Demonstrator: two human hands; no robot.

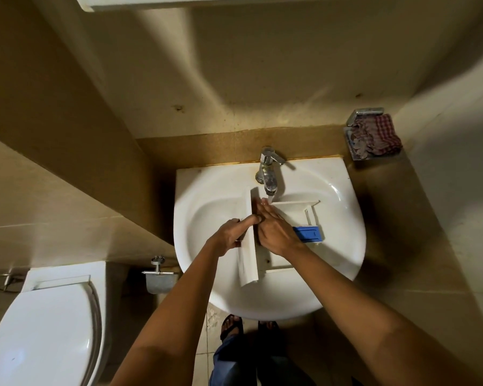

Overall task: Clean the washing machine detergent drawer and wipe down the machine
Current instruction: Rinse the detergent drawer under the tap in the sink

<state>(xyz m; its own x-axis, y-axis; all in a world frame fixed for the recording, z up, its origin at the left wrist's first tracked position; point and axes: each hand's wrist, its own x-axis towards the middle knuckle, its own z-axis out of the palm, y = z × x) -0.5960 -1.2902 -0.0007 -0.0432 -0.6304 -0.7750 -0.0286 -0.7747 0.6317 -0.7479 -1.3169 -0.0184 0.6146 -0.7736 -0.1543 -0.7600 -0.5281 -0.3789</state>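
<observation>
The round white ceramic basin (340,224) is glossy, smooth. The chrome metal tap (268,174) shines. The white plastic detergent drawer (248,263) looks matt. The red checked cloth (379,135) is woven.

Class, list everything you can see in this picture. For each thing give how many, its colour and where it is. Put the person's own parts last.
detergent drawer: one, white, lying in the sink under the tap
blue insert: one, blue, at the drawer's right end
sink: one, white, centre, against the wall
tap: one, chrome, back of the sink, running
checked cloth: one, red and white, in the wall holder to the right
metal holder: one, silver, on the right wall
toilet: one, white, lid down, lower left
paper holder: one, silver, left of the sink
feet: two, in dark sandals, below the sink
left hand: grips the drawer's front panel
right hand: fingers extended inside the drawer, under the water
</observation>
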